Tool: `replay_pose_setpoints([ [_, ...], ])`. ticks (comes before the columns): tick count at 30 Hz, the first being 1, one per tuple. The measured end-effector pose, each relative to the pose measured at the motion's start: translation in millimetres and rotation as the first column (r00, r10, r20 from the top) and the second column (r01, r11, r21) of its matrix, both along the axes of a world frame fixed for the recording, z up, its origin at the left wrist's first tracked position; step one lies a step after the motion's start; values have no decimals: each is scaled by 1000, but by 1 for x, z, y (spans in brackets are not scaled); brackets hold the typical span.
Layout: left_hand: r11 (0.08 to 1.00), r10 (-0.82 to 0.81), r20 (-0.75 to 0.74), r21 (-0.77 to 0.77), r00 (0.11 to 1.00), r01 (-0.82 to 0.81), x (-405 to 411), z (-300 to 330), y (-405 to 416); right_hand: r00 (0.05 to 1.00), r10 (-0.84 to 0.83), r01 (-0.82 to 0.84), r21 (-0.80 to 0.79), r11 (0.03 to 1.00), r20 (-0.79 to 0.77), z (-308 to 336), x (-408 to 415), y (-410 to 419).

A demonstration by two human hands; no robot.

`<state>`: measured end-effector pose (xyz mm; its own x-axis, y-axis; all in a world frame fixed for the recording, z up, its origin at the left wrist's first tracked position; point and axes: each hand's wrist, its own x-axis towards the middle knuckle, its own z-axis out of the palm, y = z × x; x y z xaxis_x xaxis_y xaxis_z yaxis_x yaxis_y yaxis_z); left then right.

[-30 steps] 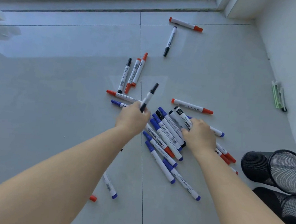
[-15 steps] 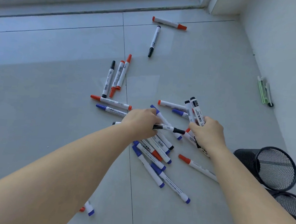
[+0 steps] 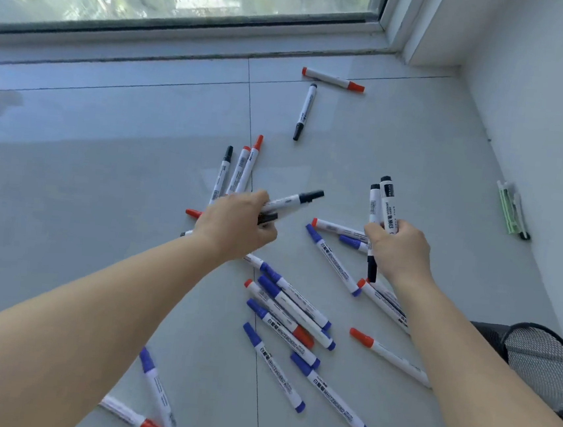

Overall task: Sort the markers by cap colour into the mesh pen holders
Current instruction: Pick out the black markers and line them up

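Several white markers with blue, red or black caps lie scattered on the tiled floor, most in a loose pile of blue-capped ones (image 3: 292, 321) between my arms. My left hand (image 3: 234, 224) grips black-capped markers (image 3: 293, 200), one sticking out to the right. My right hand (image 3: 397, 248) holds a bunch of black-capped markers (image 3: 382, 202) upright above the pile. A black mesh pen holder (image 3: 547, 366) lies on its side at the right edge, beside my right forearm.
A black-capped marker (image 3: 305, 110) and a red-capped one (image 3: 332, 79) lie far off near the window ledge. Three more (image 3: 239, 171) lie beyond my left hand. A green object (image 3: 510, 211) rests against the right wall. Bare tiles stretch to the left.
Both hands have lifted away from the pile with black-capped markers. My left hand's marker now points right and up, and the camera has tilted up towards the window.
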<state>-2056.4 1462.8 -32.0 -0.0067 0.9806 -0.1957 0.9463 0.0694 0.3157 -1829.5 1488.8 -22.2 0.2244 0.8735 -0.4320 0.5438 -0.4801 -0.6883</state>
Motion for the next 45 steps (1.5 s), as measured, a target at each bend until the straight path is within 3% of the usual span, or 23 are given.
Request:
replay_pose_setpoints([
  [3,910,414,125,-56,902,-410,-38,-2,14,996,84,-84,-83,993,2,-8,-32,8],
  [7,800,597,90,-142,797,-583,-72,-16,30,991,137,-136,-127,982,-2,-21,-70,28],
  [13,788,584,45,-271,811,-552,-83,-43,51,991,129,-126,-71,990,44,-39,-104,87],
  [16,806,558,-27,-222,830,-549,-80,-54,61,982,150,-153,12,988,116,-45,-118,124],
  [23,836,527,-97,-122,844,-535,-74,-61,63,979,5,-28,107,994,203,-64,-146,185],
  [28,834,533,-93,-109,841,-541,-77,-62,66,912,103,-161,114,980,398,-76,-158,190],
  [31,823,558,-50,-97,828,-560,-77,-62,65,889,186,-231,60,971,418,-73,-154,179],
  [34,805,586,-14,-112,810,-583,-79,-58,68,899,262,-262,-46,964,350,-63,-144,157],
  [37,786,598,-31,-174,801,-593,-85,-47,69,962,219,-200,-130,971,160,-51,-132,123],
  [41,742,645,-20,-220,764,-633,-91,-32,49,965,251,-240,-131,962,75,-38,-126,60],
  [45,759,649,76,-141,757,-636,-95,-10,9,965,258,-262,-114,958,-45,-28,-127,1],
])
